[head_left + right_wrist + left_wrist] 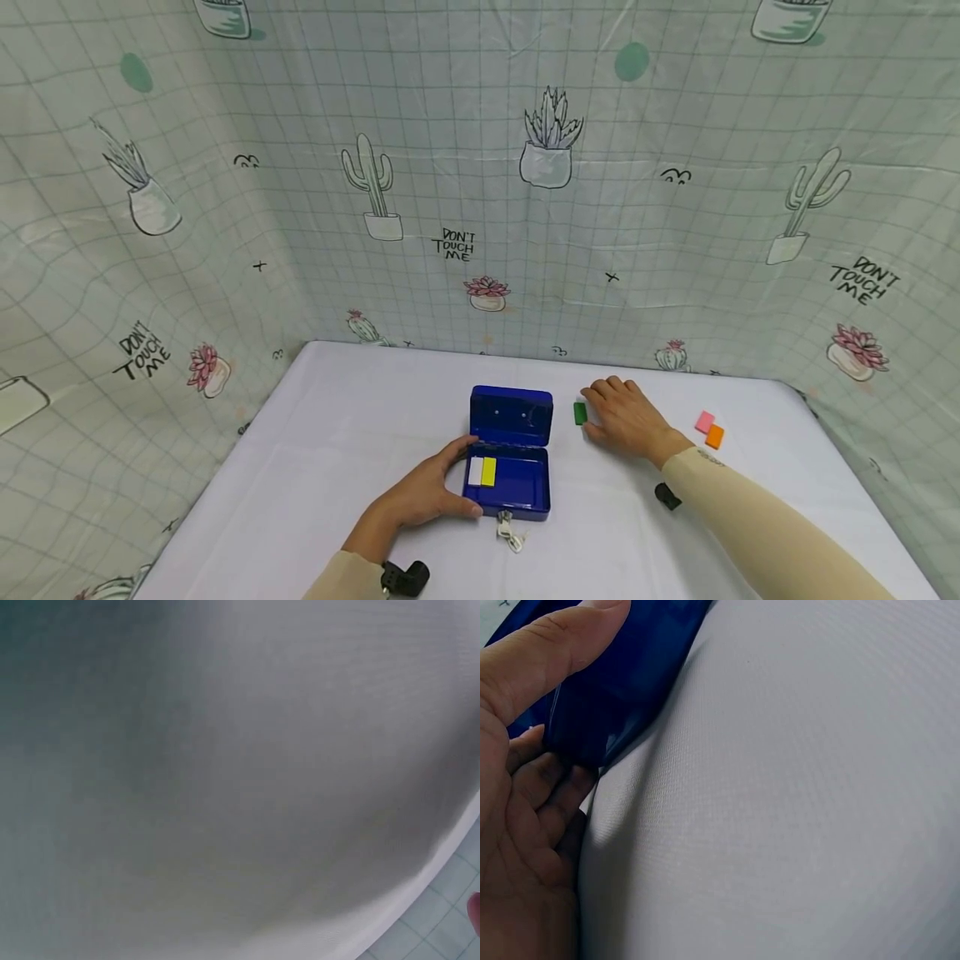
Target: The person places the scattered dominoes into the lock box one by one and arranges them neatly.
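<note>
A blue metal cash box [512, 514] stands on the table with its lid [512, 417] raised. Inside it, at the left, a white block [476, 472] and a yellow block [489, 472] lie side by side. My left hand [423, 492] grips the box's left side, thumb at the front corner and fingers toward the hinge. The left wrist view shows the thumb over the blue wall [622, 697] and the other fingers beside it. A green block [581, 413] lies right of the lid. Close around its right side is my right hand [626, 417], thumb and fingers apart.
A pink block [704, 422] and an orange block [715, 437] lie touching, right of my right hand. Small keys [506, 527] with a white tag hang at the box's front. A patterned curtain [487, 208] surrounds the white table [360, 425]. The right wrist view shows mostly blurred white cloth.
</note>
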Motion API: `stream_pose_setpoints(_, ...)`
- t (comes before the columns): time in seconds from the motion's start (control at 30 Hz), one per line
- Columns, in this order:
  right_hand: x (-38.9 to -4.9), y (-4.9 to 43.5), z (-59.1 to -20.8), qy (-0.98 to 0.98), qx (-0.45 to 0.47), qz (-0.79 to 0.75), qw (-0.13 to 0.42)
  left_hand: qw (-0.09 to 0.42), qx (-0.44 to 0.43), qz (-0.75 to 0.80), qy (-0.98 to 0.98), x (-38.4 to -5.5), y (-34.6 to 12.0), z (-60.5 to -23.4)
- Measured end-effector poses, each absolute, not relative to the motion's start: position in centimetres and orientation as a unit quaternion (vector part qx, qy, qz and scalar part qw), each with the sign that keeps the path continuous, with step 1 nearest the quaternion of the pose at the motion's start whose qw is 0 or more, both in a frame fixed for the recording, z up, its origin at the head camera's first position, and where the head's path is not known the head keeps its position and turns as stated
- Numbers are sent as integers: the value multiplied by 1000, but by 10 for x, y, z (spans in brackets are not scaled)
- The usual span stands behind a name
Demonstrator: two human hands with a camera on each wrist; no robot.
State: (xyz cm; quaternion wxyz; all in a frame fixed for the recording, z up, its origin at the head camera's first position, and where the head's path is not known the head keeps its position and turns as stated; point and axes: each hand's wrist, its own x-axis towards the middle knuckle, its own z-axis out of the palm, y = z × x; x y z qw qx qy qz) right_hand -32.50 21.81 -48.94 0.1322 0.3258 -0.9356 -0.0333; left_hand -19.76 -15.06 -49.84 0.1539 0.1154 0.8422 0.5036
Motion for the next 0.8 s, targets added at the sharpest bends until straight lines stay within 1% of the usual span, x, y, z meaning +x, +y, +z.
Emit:
stream_pose_setpoints(0.5, -327, 215, -491, -937, 332, -49, 100, 152, 113, 506, 841, -199, -149, -499)
stream_pose_setpoints(0.8, -327, 216, -493, -937, 332, -46, 97, 148, 117, 505, 842, -199, -150, -500)
